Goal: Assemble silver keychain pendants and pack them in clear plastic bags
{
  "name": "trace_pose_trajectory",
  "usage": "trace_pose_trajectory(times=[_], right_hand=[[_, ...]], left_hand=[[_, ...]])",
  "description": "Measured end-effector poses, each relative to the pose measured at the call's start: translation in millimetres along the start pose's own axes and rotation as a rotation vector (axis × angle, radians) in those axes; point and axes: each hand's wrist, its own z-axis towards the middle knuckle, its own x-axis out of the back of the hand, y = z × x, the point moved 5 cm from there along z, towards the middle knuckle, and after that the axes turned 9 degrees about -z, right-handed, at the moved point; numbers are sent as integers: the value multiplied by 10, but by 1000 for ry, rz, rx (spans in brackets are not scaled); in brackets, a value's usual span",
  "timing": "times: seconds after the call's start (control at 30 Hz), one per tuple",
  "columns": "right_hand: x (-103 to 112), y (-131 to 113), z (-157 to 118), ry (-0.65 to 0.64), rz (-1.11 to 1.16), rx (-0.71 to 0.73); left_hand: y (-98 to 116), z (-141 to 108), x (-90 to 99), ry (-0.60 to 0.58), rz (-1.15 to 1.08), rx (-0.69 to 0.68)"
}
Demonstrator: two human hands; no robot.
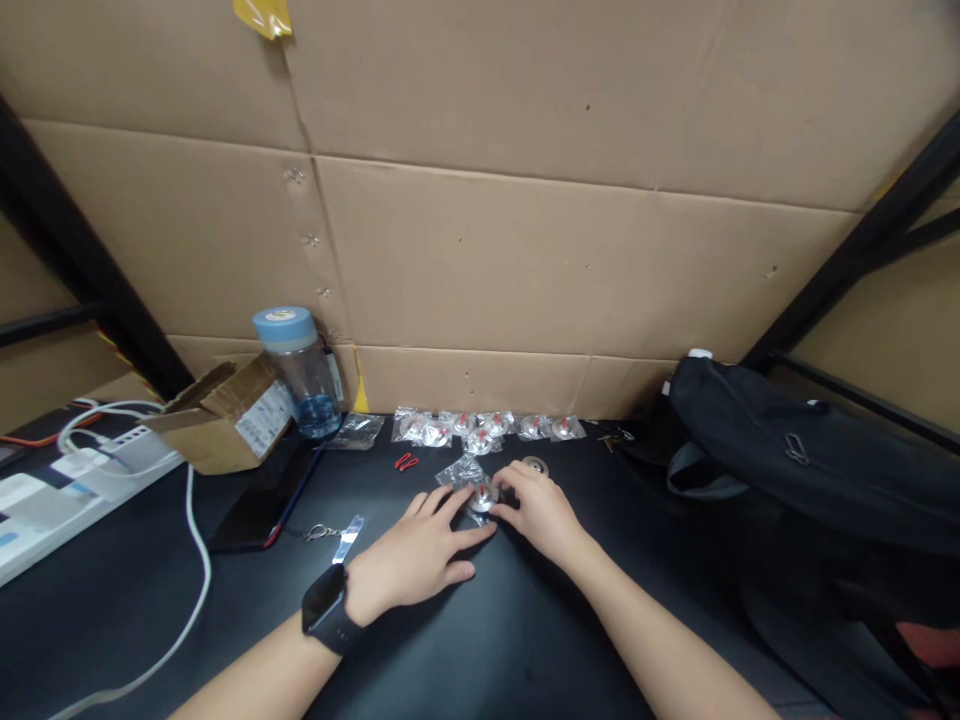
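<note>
A round silver disc with a red piece on it (482, 496) lies on the dark table between my hands, with a crinkled clear plastic bag (459, 470) around or under it; I cannot tell which. My right hand (541, 512) has its thumb and forefinger bent at the disc's right edge. From the other side, my left hand (424, 550) reaches in with spread fingers, its tips touching the bag and the disc's left edge. Just behind my right hand sits another round metal-looking piece (536, 465), partly hidden. Two small red loops (406, 461) lie to the left.
Several bagged silver discs (480, 438) line the cardboard wall (480, 260). Flat clear bags (358, 431), a water bottle (296, 370), an open carton (225, 415), a phone-like black slab (262, 505), a key ring (322, 532) and a power strip (82, 500) stand left. A black backpack (795, 470) fills the right.
</note>
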Motion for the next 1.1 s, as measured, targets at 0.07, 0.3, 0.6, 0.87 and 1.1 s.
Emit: trace_pose_trajectory(times=[0.07, 0.3, 0.6, 0.87, 1.1], right_hand=[[-23, -21, 4, 16, -15, -7], [-66, -96, 43, 104, -103, -22], [-150, -146, 150, 213, -187, -67], [71, -41, 82, 7, 302, 210], [-53, 143, 102, 8, 296, 223]], left_hand=[[2, -1, 7, -11, -6, 10], [32, -6, 23, -51, -47, 26], [7, -54, 101, -130, -81, 60], [-11, -1, 511, 52, -266, -101], [-227, 177, 345, 339, -155, 27]])
